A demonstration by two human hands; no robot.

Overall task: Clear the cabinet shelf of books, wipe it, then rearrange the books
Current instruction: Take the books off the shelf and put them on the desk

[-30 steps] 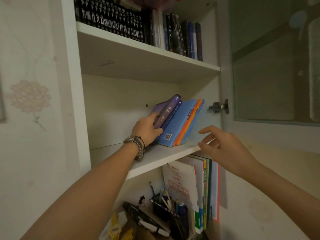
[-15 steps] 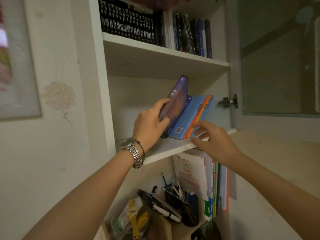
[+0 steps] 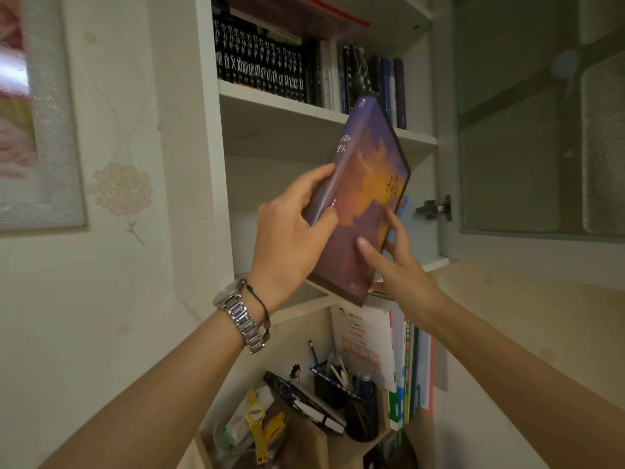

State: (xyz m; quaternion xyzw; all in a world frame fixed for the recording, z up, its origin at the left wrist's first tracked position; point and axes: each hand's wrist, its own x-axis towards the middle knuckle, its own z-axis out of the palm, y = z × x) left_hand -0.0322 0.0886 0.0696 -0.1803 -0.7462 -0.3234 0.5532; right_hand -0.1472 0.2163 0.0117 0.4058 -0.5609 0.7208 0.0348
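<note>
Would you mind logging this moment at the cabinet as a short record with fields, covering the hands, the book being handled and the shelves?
left hand: left hand grips the spine of the purple book
right hand: right hand holds the book's lower right edge, thumb on the cover
book pose: tilted, lifted in front of the middle shelf
still on middle shelf: blue book, mostly hidden behind the purple one
upper shelf: row of dark books
lower shelf: pen holder, upright booklets
cabinet door: glass door open
</note>
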